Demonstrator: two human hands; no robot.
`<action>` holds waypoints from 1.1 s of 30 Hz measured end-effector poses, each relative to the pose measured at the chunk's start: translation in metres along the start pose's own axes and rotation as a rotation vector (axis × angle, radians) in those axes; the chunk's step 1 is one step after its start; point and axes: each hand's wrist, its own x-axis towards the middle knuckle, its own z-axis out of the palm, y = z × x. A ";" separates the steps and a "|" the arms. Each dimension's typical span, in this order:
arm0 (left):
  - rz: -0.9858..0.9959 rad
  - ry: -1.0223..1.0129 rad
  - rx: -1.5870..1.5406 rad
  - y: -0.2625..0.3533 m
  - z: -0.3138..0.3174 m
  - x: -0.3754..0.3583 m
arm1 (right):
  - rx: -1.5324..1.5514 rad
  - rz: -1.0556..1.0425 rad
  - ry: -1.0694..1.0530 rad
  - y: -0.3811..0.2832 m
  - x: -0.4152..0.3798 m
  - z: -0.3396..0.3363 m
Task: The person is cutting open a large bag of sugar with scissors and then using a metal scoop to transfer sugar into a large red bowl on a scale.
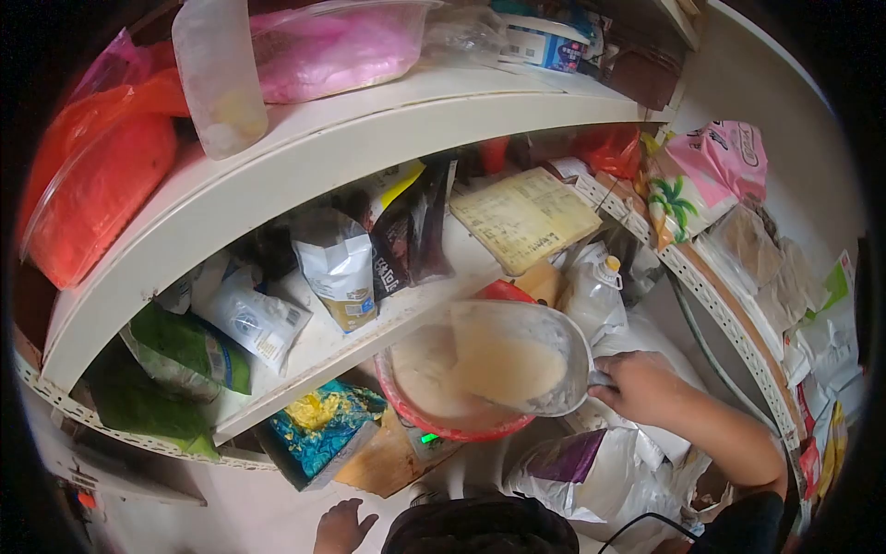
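Note:
My right hand (643,385) grips the handle of a clear plastic scoop (517,355) filled with pale flour. The scoop hangs tilted over a red-rimmed bowl (461,427) that holds more of the same flour. The bowl rests on a small scale with a green display (429,439) on a wooden board (378,462). My left hand (341,526) is low at the bottom edge, fingers spread, holding nothing, beside a dark round object (480,526).
White curved shelves (305,162) carry paper and foil bags (337,263), a green packet (185,346), a red bag (101,185), a pink-filled tub (337,46) and a plastic bottle (221,74). White sacks (600,462) and an oil jug (595,286) stand under my right arm.

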 end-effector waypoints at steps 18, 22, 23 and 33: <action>-0.043 -0.035 0.002 0.004 0.001 0.000 | -0.027 -0.096 0.100 -0.001 -0.009 -0.011; -0.058 -0.054 0.023 0.005 0.002 -0.001 | -0.082 -0.091 0.101 -0.001 -0.010 -0.014; -0.052 -0.051 0.020 0.004 0.002 -0.001 | -0.092 -0.081 0.092 -0.002 -0.011 -0.015; -0.050 -0.030 0.005 0.003 0.000 -0.008 | -0.150 -0.112 0.111 -0.004 -0.011 -0.020</action>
